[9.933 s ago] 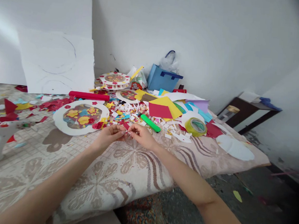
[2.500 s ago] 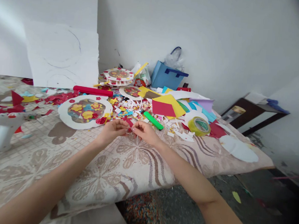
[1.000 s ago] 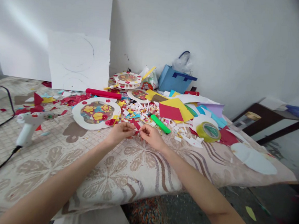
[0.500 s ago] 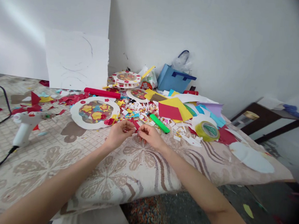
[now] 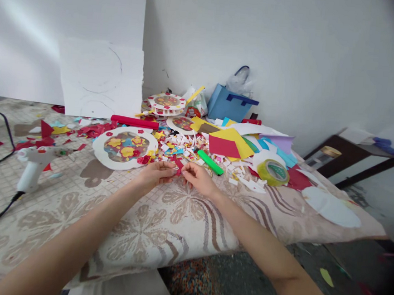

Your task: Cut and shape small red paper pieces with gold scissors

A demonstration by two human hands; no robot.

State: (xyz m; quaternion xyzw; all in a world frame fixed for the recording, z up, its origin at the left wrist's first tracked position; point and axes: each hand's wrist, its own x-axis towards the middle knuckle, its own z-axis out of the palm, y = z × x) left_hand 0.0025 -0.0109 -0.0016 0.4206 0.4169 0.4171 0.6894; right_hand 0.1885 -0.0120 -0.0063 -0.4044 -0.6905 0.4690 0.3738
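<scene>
A small piece of red paper (image 5: 178,165) is between my two hands, low over the front of the table. The fingertips of my right hand (image 5: 197,178) are pinched on its right side. My left hand (image 5: 156,174) is on its left side, fingers drawn together with the tips at its edge; part of the paper is hidden by the fingers. Just left of my left hand lies a white scalloped frame (image 5: 100,156) decorated with paper flowers. To the right of my right hand lies a bright green stick-shaped piece (image 5: 211,162).
A glue gun (image 5: 31,166) with a black cord lies at the left. Paper scraps and coloured sheets (image 5: 224,146) spread behind my hands. A roll of yellow tape (image 5: 273,172) stands at the right, near a white paper oval (image 5: 330,207). A blue bag (image 5: 229,105) leans on the wall.
My left hand has shifted slightly left and its fingers have straightened, so more of the red paper shows. My right hand has stayed almost still.
</scene>
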